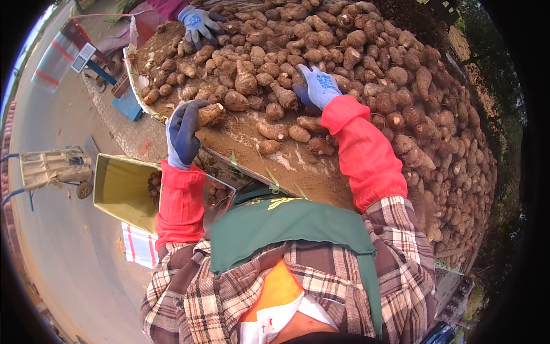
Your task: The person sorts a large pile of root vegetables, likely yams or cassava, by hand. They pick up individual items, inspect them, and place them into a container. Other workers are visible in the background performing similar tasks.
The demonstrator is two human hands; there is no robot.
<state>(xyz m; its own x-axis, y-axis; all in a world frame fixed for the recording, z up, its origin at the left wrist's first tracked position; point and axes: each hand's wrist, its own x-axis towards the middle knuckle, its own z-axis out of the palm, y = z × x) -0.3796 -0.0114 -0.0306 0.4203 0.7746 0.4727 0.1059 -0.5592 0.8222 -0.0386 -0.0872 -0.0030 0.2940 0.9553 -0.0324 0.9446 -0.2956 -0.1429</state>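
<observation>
My left hand (182, 133), in a blue coated glove, holds a brown taro corm (209, 115) with a pale cut end, just over the near left edge of the soil-covered table (240, 129). My right hand (319, 86), gloved the same way, reaches into the big heap of taro corms (356, 60). Its thumb and fingers are spread around a corm (297, 78); whether they grip it is hidden. Several loose corms, among them a ringed one (273, 130), lie on the soil between my hands.
Another person's gloved hand (200, 26) rests on the heap's far left. Below my left forearm stand a yellow-lined container (126, 189) and another holding corms (217, 191). A hand truck (56, 170) and a scale with a display (84, 57) stand at left.
</observation>
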